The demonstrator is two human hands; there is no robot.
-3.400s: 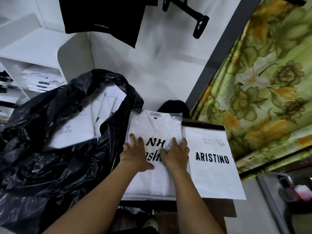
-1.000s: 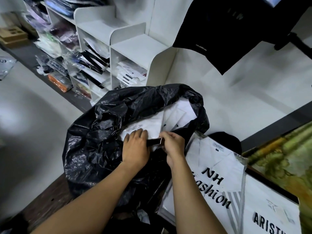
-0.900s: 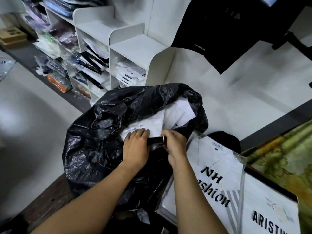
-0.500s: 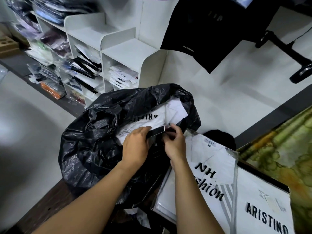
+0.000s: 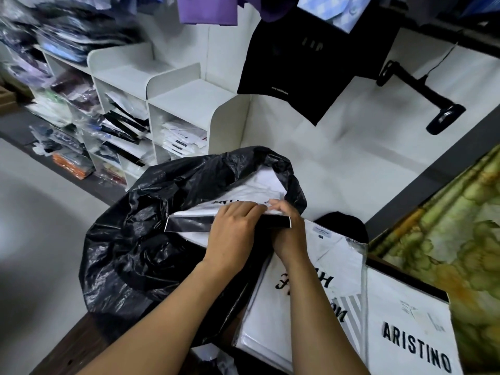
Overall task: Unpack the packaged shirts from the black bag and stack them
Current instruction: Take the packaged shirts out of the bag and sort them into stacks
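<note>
Left hand (image 5: 234, 228) and right hand (image 5: 287, 229) both grip a white packaged shirt (image 5: 189, 224) by its black-banded edge. It sits partly inside the black bag (image 5: 135, 253).

"ARISTINO" on right packet (image 5: 411, 334); shirt pack (image 5: 311, 301) shows "H", "…on", rest covered; bagged packet (image 5: 251, 189) print blurred.

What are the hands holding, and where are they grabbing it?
The left hand and right hand hold one packaged shirt by its black-strip edge, at the mouth of the black bag.
</note>
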